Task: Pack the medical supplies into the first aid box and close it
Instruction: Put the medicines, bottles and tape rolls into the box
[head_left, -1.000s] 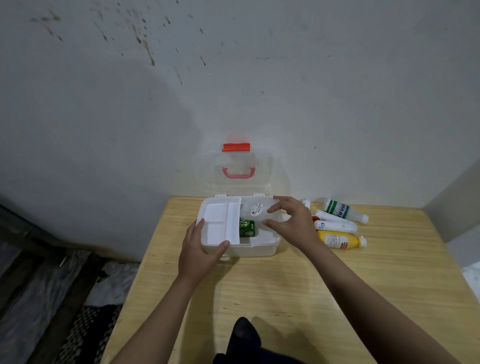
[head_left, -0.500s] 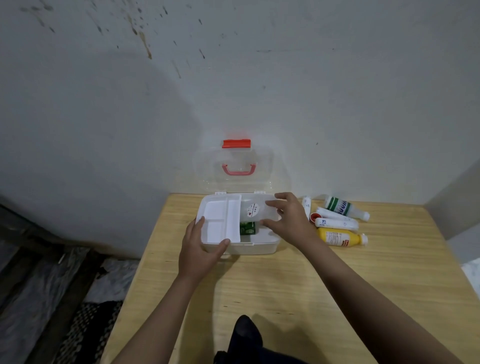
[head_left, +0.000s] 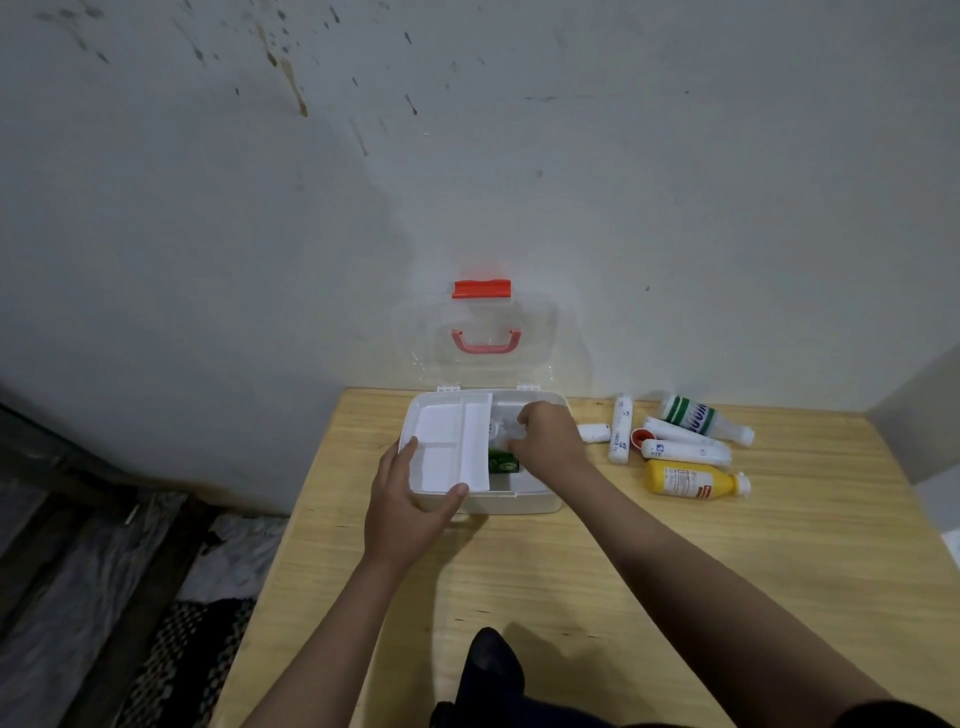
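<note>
White box (head_left: 519, 503) held by left hand (head_left: 405, 506); right hand (head_left: 551, 442) grips one pale bottle (head_left: 501, 430) inside, two bottles (head_left: 698, 418) (head_left: 685, 480) outside

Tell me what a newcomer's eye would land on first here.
The open first aid box stands at the far edge of the table, and its clear lid, upright with a red latch, draws the eye first. The right hand reaches inside, pinching a pale container, while the left hand grips the front left corner. To the right of the box lie loose supplies, the yellow bottle brightest among them.
</note>
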